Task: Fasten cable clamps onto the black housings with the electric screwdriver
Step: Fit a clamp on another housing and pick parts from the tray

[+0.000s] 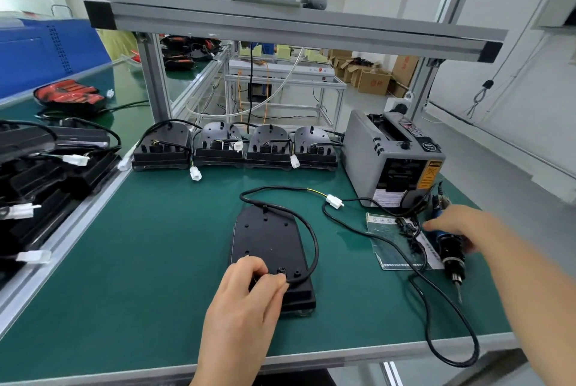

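The left hand (246, 289) rests on the near end of the black housing (268, 239), its forearm running in from the housing's near side. Its fingers are curled, with thumb and forefinger pinching the cable (314, 248). The right hand (456, 226) reaches out well to the housing's right, palm down and blurred, so its grip cannot be told.

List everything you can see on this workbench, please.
mat: 1, green, covers bench
black housing: 1, black, mat centre
cable: 1, black, white connector, looped across that housing
row housings: 4, black-grey, back of mat
stacked housings: several, black, far left
tape dispenser: 1, grey, back right
electric screwdriver: 1, blue-black, lying right
parts bag: 1, clear, beside screwdriver
left hand: fingers pinch cable at housing's near end
right hand: at screwdriver, blurred, grip unclear
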